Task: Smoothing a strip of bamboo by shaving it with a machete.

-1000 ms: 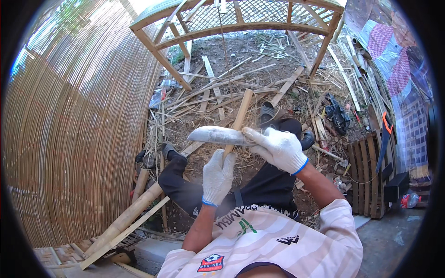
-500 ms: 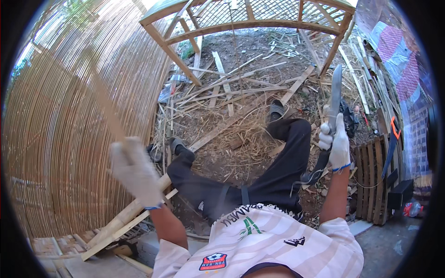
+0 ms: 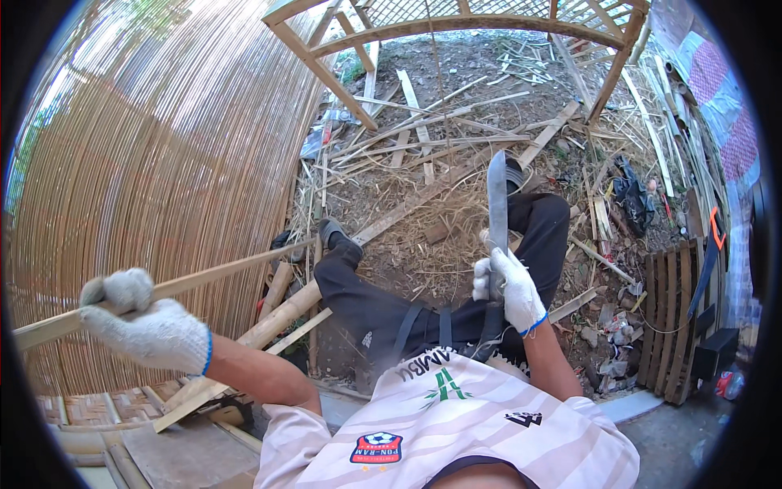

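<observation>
Two firm grips serve well, left hand (image 3: 147,322) clamped round the wooden strip (image 3: 232,267) in front of the bamboo screen (image 3: 171,179), right hand (image 3: 513,287) round the knife (image 3: 498,196), its edge best kept clear of the right leg (image 3: 547,232).

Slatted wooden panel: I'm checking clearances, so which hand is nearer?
Right: the right hand, holding a knife, is left of the panel; the left hand is much farther left.

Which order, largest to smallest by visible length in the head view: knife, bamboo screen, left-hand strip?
1. Bamboo screen: fills much of the left side.
2. Strip in the left hand: nearness to the camera may exaggerate it.
3. Knife in the right hand: shortest.
</observation>
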The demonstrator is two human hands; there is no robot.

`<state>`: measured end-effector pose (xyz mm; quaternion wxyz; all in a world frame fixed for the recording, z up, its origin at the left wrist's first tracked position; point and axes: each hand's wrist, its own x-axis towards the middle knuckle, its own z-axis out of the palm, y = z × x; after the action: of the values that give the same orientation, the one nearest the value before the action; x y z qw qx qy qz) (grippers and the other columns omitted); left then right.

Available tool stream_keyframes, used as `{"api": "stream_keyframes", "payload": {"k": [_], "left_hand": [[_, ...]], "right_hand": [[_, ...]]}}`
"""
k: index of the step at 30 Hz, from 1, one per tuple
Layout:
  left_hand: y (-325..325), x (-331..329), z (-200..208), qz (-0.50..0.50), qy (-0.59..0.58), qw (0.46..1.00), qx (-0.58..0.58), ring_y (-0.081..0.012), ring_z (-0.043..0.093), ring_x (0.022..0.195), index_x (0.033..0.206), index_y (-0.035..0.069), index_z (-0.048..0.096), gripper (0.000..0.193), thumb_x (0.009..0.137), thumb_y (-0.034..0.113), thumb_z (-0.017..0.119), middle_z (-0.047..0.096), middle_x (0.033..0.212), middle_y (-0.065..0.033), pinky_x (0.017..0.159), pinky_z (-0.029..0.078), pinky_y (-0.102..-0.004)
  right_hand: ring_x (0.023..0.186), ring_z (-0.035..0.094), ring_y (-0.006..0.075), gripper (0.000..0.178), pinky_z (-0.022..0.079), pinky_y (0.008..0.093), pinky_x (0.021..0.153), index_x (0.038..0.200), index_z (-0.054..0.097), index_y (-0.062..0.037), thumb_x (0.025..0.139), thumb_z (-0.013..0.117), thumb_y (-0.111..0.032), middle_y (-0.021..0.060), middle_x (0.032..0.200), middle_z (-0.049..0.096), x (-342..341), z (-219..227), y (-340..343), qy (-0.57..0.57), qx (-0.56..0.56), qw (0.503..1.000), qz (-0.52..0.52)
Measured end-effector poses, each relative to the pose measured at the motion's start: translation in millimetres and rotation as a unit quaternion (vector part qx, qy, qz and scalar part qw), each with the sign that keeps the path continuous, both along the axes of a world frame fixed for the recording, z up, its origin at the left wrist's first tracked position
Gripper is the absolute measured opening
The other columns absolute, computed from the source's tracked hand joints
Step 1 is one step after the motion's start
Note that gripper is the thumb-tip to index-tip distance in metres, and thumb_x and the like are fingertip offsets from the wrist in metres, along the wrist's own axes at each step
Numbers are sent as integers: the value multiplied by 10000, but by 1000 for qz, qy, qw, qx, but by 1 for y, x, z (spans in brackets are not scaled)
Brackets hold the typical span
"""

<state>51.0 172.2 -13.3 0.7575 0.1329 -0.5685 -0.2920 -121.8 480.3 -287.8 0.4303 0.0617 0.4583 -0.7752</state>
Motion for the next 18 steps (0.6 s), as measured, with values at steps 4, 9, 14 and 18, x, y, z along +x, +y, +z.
{"api": "stream_keyframes", "payload": {"k": [4, 9, 14, 18], "left_hand": [[-12, -27, -56, -80, -14, 993, 90, -110, 318, 575, 909, 93, 596, 556, 1027, 635, 570, 370, 680, 23, 524, 240, -277], [-6, -49, -106, -90, -3, 981, 174, -127, 341, 559, 845, 131, 556, 562, 1084, 628, 448, 394, 678, 3, 516, 261, -290], [-19, -60, -154, -109, -25, 979, 172, -125, 334, 560, 822, 123, 513, 603, 1096, 644, 378, 385, 673, -8, 523, 276, -300], [-19, -75, -178, -97, -28, 980, 172, -119, 321, 564, 860, 106, 520, 609, 1086, 657, 391, 385, 683, 0, 529, 274, -292]], "right_hand": [[835, 678, 152, 471, 611, 352, 753, 1531, 460, -96, 1100, 533, -271, 47, 1023, 660, -7, -9, -6, 6, 3, 999, 45], [826, 671, 148, 541, 613, 350, 752, 1556, 422, -56, 1072, 560, -252, 60, 1025, 657, 14, -14, -1, 14, 2, 993, 118], [776, 653, 144, 586, 597, 326, 685, 1586, 388, -38, 1071, 565, -252, 69, 977, 650, 33, -29, 4, -25, -9, 991, 130], [665, 604, 133, 559, 546, 290, 576, 1577, 404, -46, 1070, 558, -223, 48, 876, 616, 28, -21, -4, -13, -4, 992, 125]]}}
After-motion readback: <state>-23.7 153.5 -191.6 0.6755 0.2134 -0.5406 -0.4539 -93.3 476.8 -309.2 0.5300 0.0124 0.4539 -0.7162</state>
